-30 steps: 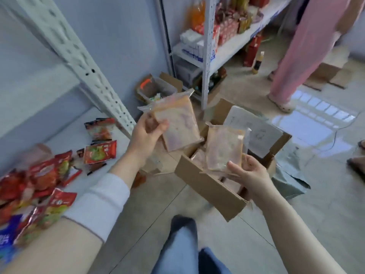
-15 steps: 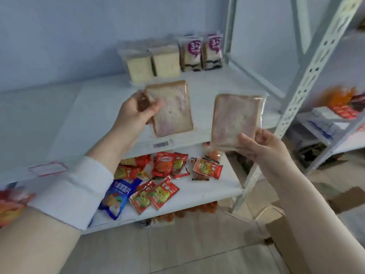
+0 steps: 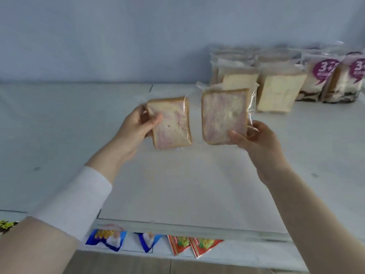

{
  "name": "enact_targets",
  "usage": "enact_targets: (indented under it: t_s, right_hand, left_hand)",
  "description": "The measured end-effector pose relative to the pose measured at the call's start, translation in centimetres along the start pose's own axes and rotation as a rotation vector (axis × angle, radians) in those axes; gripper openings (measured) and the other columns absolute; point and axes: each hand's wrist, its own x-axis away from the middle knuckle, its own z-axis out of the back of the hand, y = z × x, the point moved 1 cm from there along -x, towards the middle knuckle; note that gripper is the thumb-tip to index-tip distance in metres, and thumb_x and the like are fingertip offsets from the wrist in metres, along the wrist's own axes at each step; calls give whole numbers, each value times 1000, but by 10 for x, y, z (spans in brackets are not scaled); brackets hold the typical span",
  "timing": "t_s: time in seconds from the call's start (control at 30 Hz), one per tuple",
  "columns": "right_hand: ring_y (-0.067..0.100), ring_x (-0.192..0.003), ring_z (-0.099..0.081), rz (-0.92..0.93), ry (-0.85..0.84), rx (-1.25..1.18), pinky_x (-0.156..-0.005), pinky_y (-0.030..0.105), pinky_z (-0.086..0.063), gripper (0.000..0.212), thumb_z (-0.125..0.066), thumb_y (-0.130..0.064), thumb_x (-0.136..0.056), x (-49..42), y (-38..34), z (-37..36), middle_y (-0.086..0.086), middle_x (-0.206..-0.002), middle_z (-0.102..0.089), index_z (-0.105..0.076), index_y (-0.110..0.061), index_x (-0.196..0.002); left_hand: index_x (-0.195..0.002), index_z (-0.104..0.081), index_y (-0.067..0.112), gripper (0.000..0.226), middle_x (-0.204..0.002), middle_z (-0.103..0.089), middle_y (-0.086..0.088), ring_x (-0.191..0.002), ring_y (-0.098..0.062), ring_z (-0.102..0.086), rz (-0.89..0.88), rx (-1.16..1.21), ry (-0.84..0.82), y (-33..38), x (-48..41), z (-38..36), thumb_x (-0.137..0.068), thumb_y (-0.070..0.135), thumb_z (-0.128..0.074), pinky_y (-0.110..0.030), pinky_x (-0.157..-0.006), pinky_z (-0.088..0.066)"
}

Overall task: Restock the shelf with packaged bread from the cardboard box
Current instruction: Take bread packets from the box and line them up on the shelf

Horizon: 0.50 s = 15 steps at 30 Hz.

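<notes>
Our left hand (image 3: 136,125) and right hand (image 3: 254,139) each pinch a wrapped bread slice (image 3: 171,123) (image 3: 223,113) above the shelf (image 3: 177,184), near stacked bread packs (image 3: 276,91).

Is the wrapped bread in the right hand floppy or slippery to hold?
Probably light and fairly stiff: the wrapped bread looks flat though the right hand pinches only its lower corner. Its glossy clear wrap likely slips a little. Its soft-looking crumb would probably dent if squeezed.
</notes>
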Motion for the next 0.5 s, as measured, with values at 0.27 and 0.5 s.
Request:
enact_targets:
  t_s: [0.27, 0.5]
  right_hand:
    - [-9, -66, -48, 157, 116, 76, -60, -2, -38, 35, -70, -14, -81, -111, 15, -109, -18, -79, -46, -41, -21, -101]
    - [29, -113, -51, 165, 325, 227, -103, 39, -39, 44, -62, -25, -85, -193, 41, -166, 5, -109, -55, -46, -12, -125]
  left_hand:
    - [-90, -44, 23, 20, -88, -59, 7, -74, 1, -60, -63, -13, 148, -12, -129, 42, -92, 4, -51, -24, -66, -45]
    - [-89, -48, 24, 20, -89, -58, 6, -80, -6, -59, 10, 36, 74, -41, -231, 45, -91, 5, -53, -27, -68, -48]
